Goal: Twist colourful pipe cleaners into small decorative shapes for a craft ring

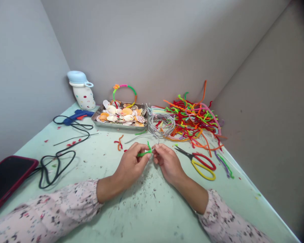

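Observation:
Over the middle of the table, my left hand [133,163] pinches a bent piece of green pipe cleaner [143,154] between thumb and fingers. Close beside it, my right hand [167,162] has its fingertips closed on the end of a thin grey wire [153,148], right where the green piece ends. The wire seems to lead up towards a loose coil of grey wire [162,125] behind my hands. Whether wire and pipe cleaner are joined is too small to tell. Scissors [196,161] with red and yellow handles lie to the right of my right hand.
Behind stands a metal tray [119,126] of seashells [126,111], with a colourful pipe-cleaner ring [136,91] above it. A heap of pipe cleaners [192,118] lies back right. At left are a glue gun [77,116], a black cord [58,157], a bottle [83,98] and a phone [10,175].

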{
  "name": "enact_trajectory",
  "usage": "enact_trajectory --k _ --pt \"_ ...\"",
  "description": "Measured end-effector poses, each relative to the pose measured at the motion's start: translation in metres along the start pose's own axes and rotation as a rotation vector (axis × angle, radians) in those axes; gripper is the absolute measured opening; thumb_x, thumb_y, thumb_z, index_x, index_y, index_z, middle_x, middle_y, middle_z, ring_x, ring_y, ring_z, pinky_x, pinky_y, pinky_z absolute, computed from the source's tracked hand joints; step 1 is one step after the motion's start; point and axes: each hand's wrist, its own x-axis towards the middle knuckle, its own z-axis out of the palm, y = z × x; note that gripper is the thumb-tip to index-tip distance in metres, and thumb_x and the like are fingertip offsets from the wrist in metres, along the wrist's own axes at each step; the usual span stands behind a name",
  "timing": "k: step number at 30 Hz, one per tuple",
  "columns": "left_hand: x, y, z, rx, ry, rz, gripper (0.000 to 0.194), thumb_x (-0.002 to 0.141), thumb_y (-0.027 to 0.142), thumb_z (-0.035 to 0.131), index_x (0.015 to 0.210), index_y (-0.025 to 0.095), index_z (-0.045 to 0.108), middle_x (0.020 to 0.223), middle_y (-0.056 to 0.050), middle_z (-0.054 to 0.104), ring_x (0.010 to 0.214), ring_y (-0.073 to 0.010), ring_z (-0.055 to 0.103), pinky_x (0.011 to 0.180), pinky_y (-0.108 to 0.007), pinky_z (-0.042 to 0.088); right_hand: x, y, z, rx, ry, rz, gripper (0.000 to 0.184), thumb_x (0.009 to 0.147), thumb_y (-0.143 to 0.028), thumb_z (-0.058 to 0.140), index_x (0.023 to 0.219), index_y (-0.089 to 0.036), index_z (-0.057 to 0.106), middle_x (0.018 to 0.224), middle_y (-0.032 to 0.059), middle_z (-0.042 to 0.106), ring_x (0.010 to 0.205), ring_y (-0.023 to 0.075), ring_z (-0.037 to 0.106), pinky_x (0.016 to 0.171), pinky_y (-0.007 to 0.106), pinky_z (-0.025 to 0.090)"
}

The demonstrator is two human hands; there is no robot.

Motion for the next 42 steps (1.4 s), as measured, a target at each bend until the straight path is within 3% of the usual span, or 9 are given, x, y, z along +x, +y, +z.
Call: enact_trajectory --k 16,21,33,42 --pt "-0.0003 -0.0009 -0.0005 0.019 0.032 0.043 0.007 0.086 0.019 0.053 0.085 0.018 0.06 0.083 -0.002 0.058 0.078 -0.0141 0.055 0.067 -0.025 0.044 0.0 0.0013 -0.0014 -0.064 -0.011 0.013 0.027 0.079 -0.039 0.066 0.067 -0.017 0.056 0.062 -0.0039 0.049 0.05 0.007 0.041 0.048 0.021 0.032" --pt "-0.0017 0.001 -0.0004 0.026 0.059 0.088 0.009 0.086 0.015 0.052 0.087 0.019 0.061 0.09 -0.004 0.059 0.089 -0.0166 0.055 0.07 -0.025 0.047 -0.0008 0.0008 -0.0012 -0.11 -0.014 0.018 0.029 0.081 -0.04 0.063 0.066 -0.017 0.054 0.058 -0.0049 0.048 0.047 0.0067 0.039 0.046 0.022 0.027" --pt "-0.0017 0.0002 -0.0025 0.078 0.071 0.2 0.017 0.084 0.01 0.053 0.092 0.019 0.064 0.091 -0.005 0.06 0.089 -0.0165 0.057 0.079 -0.029 0.047 -0.001 -0.0002 -0.0006 -0.11 -0.007 0.032 0.031 0.078 -0.042 0.065 0.063 -0.018 0.052 0.055 -0.0054 0.046 0.046 0.007 0.038 0.045 0.023 0.028" --pt "-0.0005 0.0003 -0.0007 0.075 0.05 0.093 0.012 0.085 0.015 0.053 0.094 0.019 0.06 0.097 -0.005 0.058 0.088 -0.0162 0.057 0.07 -0.026 0.048 -0.0003 -0.0001 0.0002 -0.084 0.01 0.016 0.029 0.077 -0.042 0.066 0.066 -0.017 0.056 0.059 -0.0045 0.05 0.047 0.0065 0.04 0.046 0.022 0.029"
